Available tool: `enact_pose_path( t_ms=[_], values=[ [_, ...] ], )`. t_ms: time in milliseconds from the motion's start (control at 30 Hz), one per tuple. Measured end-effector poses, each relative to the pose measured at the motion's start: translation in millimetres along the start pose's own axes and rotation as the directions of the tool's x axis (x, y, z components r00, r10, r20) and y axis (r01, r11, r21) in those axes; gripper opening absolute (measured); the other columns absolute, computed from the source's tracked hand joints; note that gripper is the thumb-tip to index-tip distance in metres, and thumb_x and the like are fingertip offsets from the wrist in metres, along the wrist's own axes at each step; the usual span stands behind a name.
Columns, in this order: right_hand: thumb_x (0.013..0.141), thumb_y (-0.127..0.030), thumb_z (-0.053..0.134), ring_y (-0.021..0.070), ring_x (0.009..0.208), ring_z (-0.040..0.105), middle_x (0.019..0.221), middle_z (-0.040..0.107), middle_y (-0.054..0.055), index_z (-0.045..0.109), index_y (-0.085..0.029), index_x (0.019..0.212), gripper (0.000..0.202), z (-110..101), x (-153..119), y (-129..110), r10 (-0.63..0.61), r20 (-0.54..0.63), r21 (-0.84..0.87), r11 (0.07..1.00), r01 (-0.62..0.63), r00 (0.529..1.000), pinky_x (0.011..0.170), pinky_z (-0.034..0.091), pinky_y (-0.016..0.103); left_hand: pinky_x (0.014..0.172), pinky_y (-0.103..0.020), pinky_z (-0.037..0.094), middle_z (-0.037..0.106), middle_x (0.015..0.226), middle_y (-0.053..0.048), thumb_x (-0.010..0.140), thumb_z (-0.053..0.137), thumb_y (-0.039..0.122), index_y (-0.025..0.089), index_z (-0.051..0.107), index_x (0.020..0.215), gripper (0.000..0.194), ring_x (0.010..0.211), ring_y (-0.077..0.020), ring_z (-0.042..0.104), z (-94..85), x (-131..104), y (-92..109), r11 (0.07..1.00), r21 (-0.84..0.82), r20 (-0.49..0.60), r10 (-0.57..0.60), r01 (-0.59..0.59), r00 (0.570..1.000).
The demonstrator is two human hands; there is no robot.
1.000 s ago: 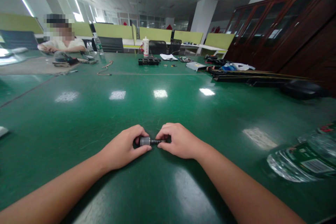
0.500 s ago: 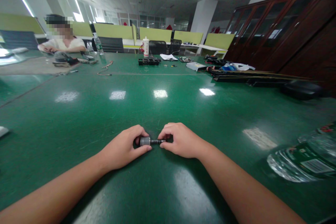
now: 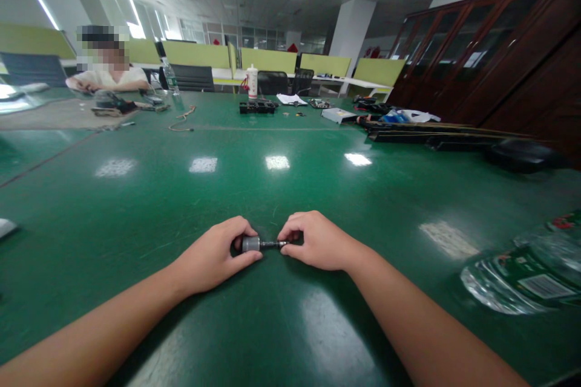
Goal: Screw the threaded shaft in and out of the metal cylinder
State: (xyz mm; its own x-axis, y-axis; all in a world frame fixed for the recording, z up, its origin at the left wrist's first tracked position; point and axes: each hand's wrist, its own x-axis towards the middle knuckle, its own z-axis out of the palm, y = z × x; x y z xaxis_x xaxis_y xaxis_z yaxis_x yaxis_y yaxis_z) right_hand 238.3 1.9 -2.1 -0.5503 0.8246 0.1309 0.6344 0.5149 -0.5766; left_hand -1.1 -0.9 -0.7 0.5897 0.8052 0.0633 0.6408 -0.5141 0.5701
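Low in the middle of the view, a small grey cylinder with a thin metal shaft [image 3: 251, 244] lies on or just over the green table [image 3: 236, 187]. Its exact kind is not clear. My left hand [image 3: 222, 250] is closed round the thick cylinder end, thumb on the near side and forefinger on the far side. The shaft points right, to my right hand [image 3: 313, 240], whose thumb and forefinger pinch its far tip. Some dark and silver rings show on the shaft by those fingertips. The other fingers of my right hand are curled.
A large clear bottle with a green label [image 3: 526, 272] lies at the right. Farther back are a black device [image 3: 257, 107], a white flask [image 3: 252, 81], a silver box [image 3: 338, 115] and long dark strips [image 3: 417, 132]. A person [image 3: 109, 72] sits at the far left.
My right hand has shifted slightly to the right along the shaft, so more of the shaft shows. My left hand and the cylinder stay where they were.
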Motion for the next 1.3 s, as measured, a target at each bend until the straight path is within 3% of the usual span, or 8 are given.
enact_pose_path(
  t_ms=[933, 1300],
  values=[
    [0.072, -0.015, 0.071, 0.0128, 0.069, 0.060, 0.077, 0.068, 0.002, 0.076, -0.018, 0.084, 0.013, -18.2, -4.9, 5.2, 0.088, 0.018, -0.050, 0.995, -0.087, 0.996, 0.064, 0.044, 0.024, 0.064, -0.028, 0.043, 0.060, 0.083, -0.002, 0.087, 0.062, 0.037, 0.019, 0.060, 0.093, 0.020, 0.072, -0.0169, 0.056, -2.6, -2.7, 1.2, 1.000, -0.015, -0.006, 0.013, -0.013, 1.000],
    [0.072, -0.015, 0.070, 0.0126, 0.068, 0.059, 0.077, 0.068, 0.001, 0.075, -0.018, 0.084, 0.013, -16.3, -5.9, 4.9, 0.081, 0.037, -0.028, 0.996, -0.080, 0.996, 0.062, 0.043, 0.023, 0.063, -0.027, 0.043, 0.061, 0.082, -0.001, 0.086, 0.062, 0.038, 0.019, 0.061, 0.093, 0.020, 0.071, -0.0171, 0.057, -2.8, -1.9, 2.3, 1.000, -0.002, -0.006, 0.009, -0.009, 1.000]
  ],
)
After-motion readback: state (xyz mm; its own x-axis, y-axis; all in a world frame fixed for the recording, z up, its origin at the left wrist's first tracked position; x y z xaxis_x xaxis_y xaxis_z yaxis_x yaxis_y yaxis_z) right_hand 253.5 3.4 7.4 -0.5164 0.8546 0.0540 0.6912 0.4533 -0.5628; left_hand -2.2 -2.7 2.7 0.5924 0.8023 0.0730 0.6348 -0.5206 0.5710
